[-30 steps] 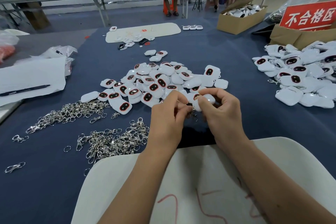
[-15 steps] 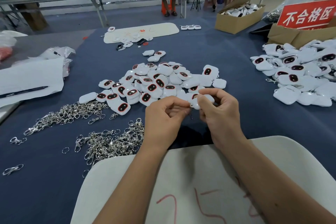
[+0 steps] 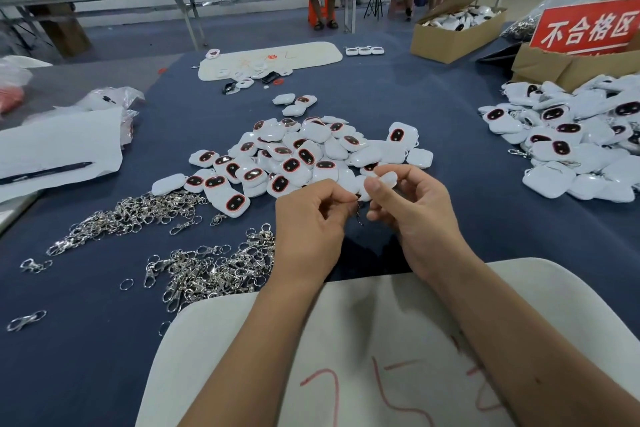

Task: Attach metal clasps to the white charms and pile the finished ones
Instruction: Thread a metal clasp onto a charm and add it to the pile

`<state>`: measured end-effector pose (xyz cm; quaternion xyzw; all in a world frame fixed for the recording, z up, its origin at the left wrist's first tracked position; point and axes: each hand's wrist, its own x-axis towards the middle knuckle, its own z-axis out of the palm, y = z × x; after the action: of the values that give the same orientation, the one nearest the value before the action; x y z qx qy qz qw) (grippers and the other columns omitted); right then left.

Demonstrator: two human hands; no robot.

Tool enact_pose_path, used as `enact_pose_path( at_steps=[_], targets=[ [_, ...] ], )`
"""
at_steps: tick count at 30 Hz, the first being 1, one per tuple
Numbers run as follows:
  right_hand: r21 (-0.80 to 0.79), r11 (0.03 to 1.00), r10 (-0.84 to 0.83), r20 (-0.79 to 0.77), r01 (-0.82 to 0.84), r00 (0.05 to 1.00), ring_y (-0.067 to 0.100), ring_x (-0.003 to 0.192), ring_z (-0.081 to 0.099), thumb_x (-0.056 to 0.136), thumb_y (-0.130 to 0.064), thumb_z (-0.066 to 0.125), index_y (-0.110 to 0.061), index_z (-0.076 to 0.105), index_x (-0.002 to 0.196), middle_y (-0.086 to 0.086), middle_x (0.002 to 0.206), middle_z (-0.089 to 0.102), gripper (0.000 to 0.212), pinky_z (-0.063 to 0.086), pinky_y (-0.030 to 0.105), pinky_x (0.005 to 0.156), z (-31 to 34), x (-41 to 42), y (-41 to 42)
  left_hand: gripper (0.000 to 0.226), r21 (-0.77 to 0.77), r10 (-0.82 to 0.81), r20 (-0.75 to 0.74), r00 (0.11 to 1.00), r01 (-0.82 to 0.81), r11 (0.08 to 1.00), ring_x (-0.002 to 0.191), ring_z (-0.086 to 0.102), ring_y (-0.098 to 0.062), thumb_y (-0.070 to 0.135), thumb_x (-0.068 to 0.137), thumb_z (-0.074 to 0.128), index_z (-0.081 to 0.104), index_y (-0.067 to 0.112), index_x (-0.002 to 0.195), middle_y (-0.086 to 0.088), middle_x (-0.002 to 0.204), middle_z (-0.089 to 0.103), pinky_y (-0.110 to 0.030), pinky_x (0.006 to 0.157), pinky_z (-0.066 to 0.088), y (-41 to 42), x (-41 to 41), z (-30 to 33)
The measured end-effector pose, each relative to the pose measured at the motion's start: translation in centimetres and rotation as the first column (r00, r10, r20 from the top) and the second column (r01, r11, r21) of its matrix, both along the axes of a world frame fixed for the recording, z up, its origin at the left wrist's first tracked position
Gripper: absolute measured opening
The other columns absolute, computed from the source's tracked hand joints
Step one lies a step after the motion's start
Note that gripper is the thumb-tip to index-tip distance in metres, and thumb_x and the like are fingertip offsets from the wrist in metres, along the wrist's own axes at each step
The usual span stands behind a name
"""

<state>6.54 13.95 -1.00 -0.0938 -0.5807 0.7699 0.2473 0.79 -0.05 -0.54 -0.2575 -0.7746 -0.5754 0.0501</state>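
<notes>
Bright, even overhead light, soft shadows beneath the hands, wide-angle bending at edges, slight blur throughout.

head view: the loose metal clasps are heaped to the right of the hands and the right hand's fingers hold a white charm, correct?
Not quite. In the head view the loose metal clasps are heaped to the left of the hands, not the right. The rest holds: the right hand pinches a white charm in its fingers.

A white charm [image 3: 384,181] is held up between the hands, a small metal clasp [image 3: 359,211] dangling below it. Unfinished white charms [image 3: 298,156], many with red-rimmed dark ovals, are heaped mid-tabletop. Loose silver clasps [image 3: 207,267] lie to the left; the finished pile [image 3: 581,146] sits far right.
</notes>
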Motion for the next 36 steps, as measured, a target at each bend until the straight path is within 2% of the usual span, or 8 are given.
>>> enact_pose_path(
  at_steps=[3, 7, 12, 16, 23, 26, 31, 36],
  targets=[
    [0.086, 0.996, -0.006, 0.039, 0.003, 0.999, 0.015, 0.065, 0.067, 0.082, -0.020, 0.086, -0.006, 0.070, 0.108, 0.005, 0.086, 0.071, 0.033, 0.057, 0.023, 0.062, -0.1, 0.1, 0.1, 0.019, -0.139, -0.029, -0.148, 0.989, 0.008, 0.990, 0.072, 0.066, -0.012, -0.001, 0.086, 0.070, 0.077, 0.016, 0.081, 0.007, 0.074, 0.072, -0.035, 0.071, 0.054, -0.3, -0.3, -0.1],
    [0.149, 0.988, 0.028, 0.078, -0.040, 0.997, 0.014, 0.063, 0.065, 0.086, -0.016, 0.084, -0.007, 0.070, 0.110, 0.005, 0.082, 0.069, 0.029, 0.055, 0.023, 0.058, 0.1, 0.2, 0.4, 0.022, -0.183, -0.063, -0.121, 0.991, 0.041, 0.982, 0.073, 0.066, -0.012, -0.001, 0.087, 0.070, 0.076, 0.019, 0.081, 0.007, 0.076, 0.072, -0.035, 0.072, 0.055, -0.6, -0.5, -0.2],
    [-0.050, 0.997, 0.067, 0.013, -0.066, 0.998, 0.012, 0.060, 0.059, 0.078, -0.027, 0.082, -0.007, 0.069, 0.109, 0.002, 0.076, 0.068, 0.038, 0.053, 0.019, 0.059, 0.5, 0.3, 0.3, 0.014, 0.112, -0.035, 0.129, 0.991, 0.021, 0.994, 0.067, 0.061, -0.002, 0.000, 0.086, 0.076, 0.073, 0.014, 0.089, 0.008, 0.078, 0.070, -0.014, 0.068, 0.050, 0.1, 0.3, 0.4],
    [-0.174, 0.977, 0.123, -0.029, -0.126, 0.992, 0.010, 0.060, 0.061, 0.074, -0.029, 0.083, -0.007, 0.071, 0.109, 0.004, 0.080, 0.068, 0.043, 0.054, 0.017, 0.060, 0.7, 0.4, 0.2, 0.021, 0.207, -0.116, 0.323, 0.939, 0.050, 0.977, 0.070, 0.059, -0.009, -0.001, 0.084, 0.079, 0.070, 0.008, 0.101, -0.004, 0.084, 0.067, -0.020, 0.067, 0.052, 0.5, 0.6, 0.5],
    [-0.241, 0.962, 0.125, -0.033, -0.130, 0.992, 0.008, 0.062, 0.061, 0.074, -0.027, 0.081, -0.008, 0.072, 0.106, 0.001, 0.078, 0.067, 0.039, 0.053, 0.015, 0.058, 0.8, 0.3, 0.1, 0.013, 0.312, -0.155, 0.416, 0.896, 0.019, 0.950, 0.079, 0.071, -0.022, -0.007, 0.089, 0.068, 0.072, 0.005, 0.094, -0.012, 0.084, 0.074, -0.025, 0.072, 0.056, 0.2, 0.3, 0.3],
    [-0.241, 0.962, 0.122, -0.032, -0.126, 0.992, 0.008, 0.063, 0.062, 0.074, -0.026, 0.081, -0.008, 0.071, 0.106, 0.002, 0.079, 0.067, 0.038, 0.054, 0.016, 0.059, 0.9, 0.3, 0.1, 0.007, 0.390, -0.177, 0.448, 0.876, -0.014, 0.921, 0.073, 0.073, -0.018, -0.003, 0.090, 0.072, 0.072, 0.004, 0.092, -0.014, 0.082, 0.077, -0.022, 0.067, 0.056, 0.5, 0.6, 0.4],
    [-0.223, 0.968, 0.115, -0.024, -0.117, 0.993, 0.010, 0.065, 0.067, 0.072, -0.028, 0.082, -0.007, 0.071, 0.103, 0.005, 0.080, 0.070, 0.039, 0.055, 0.016, 0.060, 0.9, 0.3, 0.0, 0.015, 0.436, -0.132, 0.420, 0.898, -0.072, 0.897, 0.071, 0.074, -0.018, -0.005, 0.087, 0.074, 0.072, 0.009, 0.085, -0.012, 0.078, 0.077, -0.021, 0.067, 0.056, 0.8, 0.8, 0.4],
    [-0.218, 0.970, 0.105, -0.033, -0.109, 0.994, 0.012, 0.066, 0.069, 0.073, -0.024, 0.082, -0.007, 0.071, 0.101, 0.007, 0.081, 0.071, 0.034, 0.056, 0.018, 0.061, 0.8, 0.3, -0.2, 0.017, 0.387, -0.087, 0.345, 0.935, -0.057, 0.921, 0.068, 0.072, -0.015, -0.010, 0.086, 0.072, 0.069, 0.005, 0.080, -0.014, 0.078, 0.075, -0.023, 0.067, 0.058, 0.6, 0.7, 0.5]
  ],
)
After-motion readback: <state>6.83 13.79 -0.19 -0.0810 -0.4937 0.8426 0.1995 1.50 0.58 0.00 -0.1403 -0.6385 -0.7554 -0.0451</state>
